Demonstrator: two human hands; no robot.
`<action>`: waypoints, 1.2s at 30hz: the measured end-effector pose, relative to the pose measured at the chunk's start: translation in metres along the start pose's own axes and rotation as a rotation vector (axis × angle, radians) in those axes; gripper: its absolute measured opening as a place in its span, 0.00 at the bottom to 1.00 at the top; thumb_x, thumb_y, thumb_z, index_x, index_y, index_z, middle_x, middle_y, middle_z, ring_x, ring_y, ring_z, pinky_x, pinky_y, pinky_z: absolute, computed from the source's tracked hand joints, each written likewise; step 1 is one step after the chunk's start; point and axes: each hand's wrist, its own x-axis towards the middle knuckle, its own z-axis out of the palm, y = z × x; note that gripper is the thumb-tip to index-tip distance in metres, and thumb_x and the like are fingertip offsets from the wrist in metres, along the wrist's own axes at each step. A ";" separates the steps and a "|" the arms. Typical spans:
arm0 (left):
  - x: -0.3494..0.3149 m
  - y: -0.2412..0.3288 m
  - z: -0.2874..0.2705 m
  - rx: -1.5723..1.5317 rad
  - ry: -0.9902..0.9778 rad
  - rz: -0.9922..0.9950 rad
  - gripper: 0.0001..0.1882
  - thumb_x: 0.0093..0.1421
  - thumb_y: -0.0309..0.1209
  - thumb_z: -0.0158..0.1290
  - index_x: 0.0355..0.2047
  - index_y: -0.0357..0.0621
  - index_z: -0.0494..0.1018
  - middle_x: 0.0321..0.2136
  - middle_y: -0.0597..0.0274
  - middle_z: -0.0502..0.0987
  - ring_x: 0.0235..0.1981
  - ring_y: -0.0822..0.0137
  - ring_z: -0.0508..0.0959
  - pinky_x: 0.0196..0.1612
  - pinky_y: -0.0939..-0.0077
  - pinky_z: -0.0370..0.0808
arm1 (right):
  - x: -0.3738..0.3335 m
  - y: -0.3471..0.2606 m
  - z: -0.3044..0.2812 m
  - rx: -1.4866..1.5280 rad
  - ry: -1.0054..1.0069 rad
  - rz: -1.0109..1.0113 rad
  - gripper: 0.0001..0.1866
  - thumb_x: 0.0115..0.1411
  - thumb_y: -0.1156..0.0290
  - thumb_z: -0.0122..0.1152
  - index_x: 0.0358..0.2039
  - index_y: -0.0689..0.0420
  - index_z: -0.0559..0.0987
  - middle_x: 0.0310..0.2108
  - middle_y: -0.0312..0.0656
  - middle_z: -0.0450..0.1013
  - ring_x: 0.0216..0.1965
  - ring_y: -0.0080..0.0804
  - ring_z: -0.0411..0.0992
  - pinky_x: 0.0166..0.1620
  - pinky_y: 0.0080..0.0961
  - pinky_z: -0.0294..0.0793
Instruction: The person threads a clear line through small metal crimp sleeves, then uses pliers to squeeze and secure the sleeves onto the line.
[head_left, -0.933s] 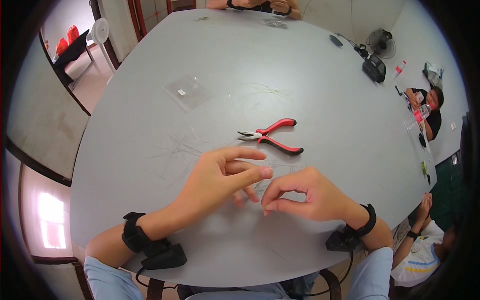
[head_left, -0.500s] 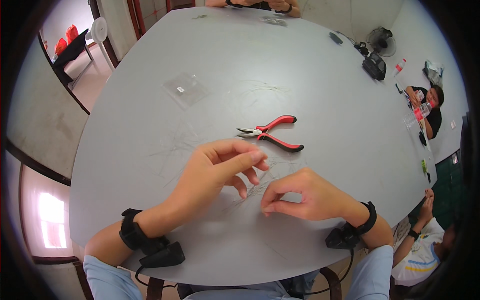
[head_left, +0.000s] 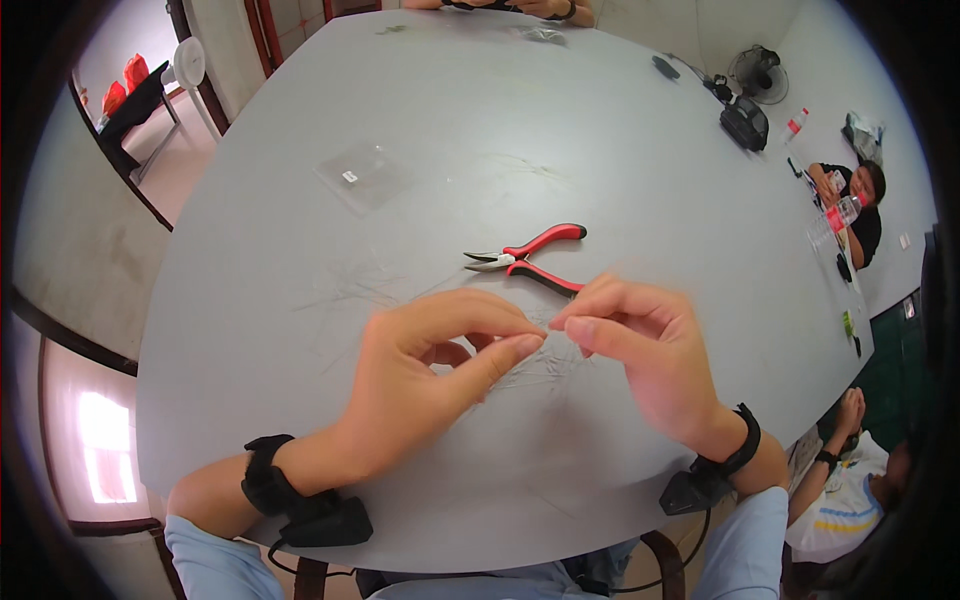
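Observation:
My left hand [head_left: 420,365] and my right hand [head_left: 655,365] face each other above the table, fingertips nearly touching. Each is pinched, thumb against forefinger; whatever is between them is too fine to make out. Thin silvery wire-like pins [head_left: 535,375] lie scattered under and between the hands. More of these fine pieces [head_left: 350,290] spread to the left of the pliers. Just beyond my fingers rest bent-nose pliers [head_left: 547,238] with red and black handles, jaws parted and pointing left. My right fingers cover part of the lower handle's end.
A clear plastic bag [head_left: 350,190] lies beyond my left hand, with another loose group of fine pieces [head_left: 530,165] to its right. A person sits at the far edge, others at the right. Bottles [head_left: 840,215], a black pouch [head_left: 745,122] and a fan [head_left: 758,75] stand along the right.
My right hand has risen and moved away from me, its fingers now close to the left hand's. The left thumb and forefinger have come together in a pinch.

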 end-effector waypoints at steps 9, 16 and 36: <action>-0.006 -0.001 0.008 0.008 0.012 0.049 0.05 0.55 0.19 0.54 0.33 0.35 0.77 0.34 0.57 0.75 0.27 0.74 0.74 0.23 0.84 0.72 | -0.004 0.002 0.005 0.092 -0.025 -0.004 0.06 0.57 0.79 0.57 0.35 0.66 0.79 0.35 0.38 0.71 0.38 0.23 0.70 0.44 0.19 0.69; -0.006 0.003 0.010 -0.135 0.018 -0.104 0.05 0.56 0.27 0.56 0.30 0.39 0.78 0.33 0.61 0.78 0.28 0.77 0.74 0.21 0.86 0.70 | -0.002 0.009 0.010 0.112 -0.035 -0.074 0.05 0.56 0.81 0.56 0.33 0.65 0.79 0.34 0.39 0.70 0.37 0.24 0.69 0.42 0.20 0.69; -0.006 0.001 0.011 -0.164 -0.002 -0.204 0.06 0.56 0.28 0.56 0.33 0.41 0.79 0.30 0.66 0.78 0.27 0.79 0.73 0.22 0.86 0.70 | -0.001 0.015 0.011 0.045 -0.077 -0.148 0.04 0.56 0.82 0.54 0.32 0.64 0.77 0.32 0.39 0.70 0.35 0.24 0.68 0.39 0.21 0.68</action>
